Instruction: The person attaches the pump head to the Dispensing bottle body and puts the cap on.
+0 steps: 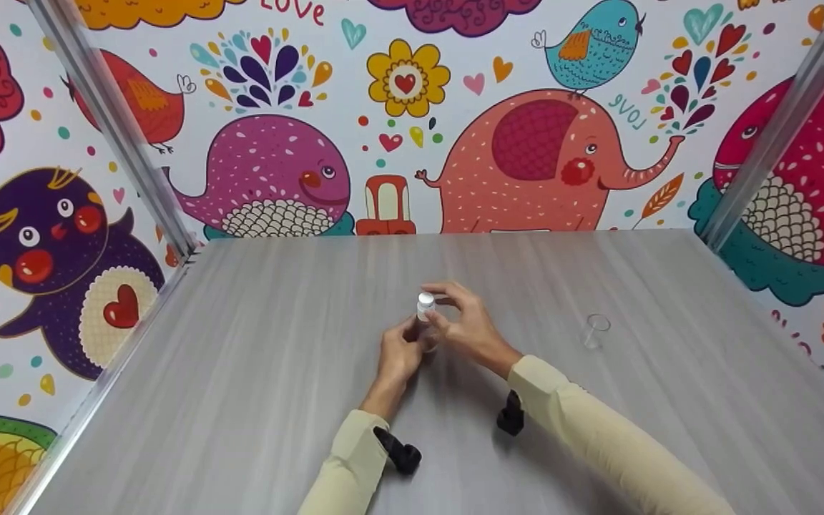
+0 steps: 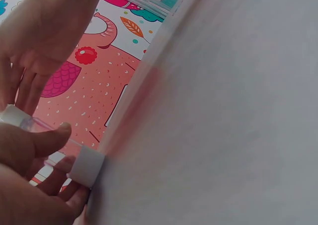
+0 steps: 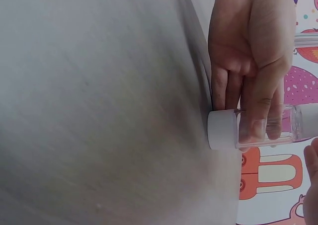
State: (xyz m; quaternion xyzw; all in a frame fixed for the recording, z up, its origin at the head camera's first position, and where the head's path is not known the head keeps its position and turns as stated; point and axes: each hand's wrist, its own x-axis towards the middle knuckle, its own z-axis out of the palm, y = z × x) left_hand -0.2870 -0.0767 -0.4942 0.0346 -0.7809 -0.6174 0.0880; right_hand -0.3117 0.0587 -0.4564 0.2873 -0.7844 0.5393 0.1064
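A clear bottle (image 3: 285, 138) with a white cap (image 1: 425, 298) stands upright between both hands; its lower end is a wide white base (image 2: 88, 166), at or just above the tabletop. My left hand (image 1: 399, 354) grips the clear body low down, the thumb lying along it in the left wrist view. From the other side my right hand (image 1: 475, 329) holds the cap between thumb and forefinger. In the head view the fingers hide most of the bottle's body. Whether anything is inside cannot be made out.
To the right of the hands, a small clear glass (image 1: 596, 332) stands on the grey wood-grain table (image 1: 254, 372). Printed cartoon walls (image 1: 398, 143) enclose the table, with metal posts (image 1: 108, 129) at the back corners. Black wrist mounts (image 1: 403, 458) hang near the cuffs.
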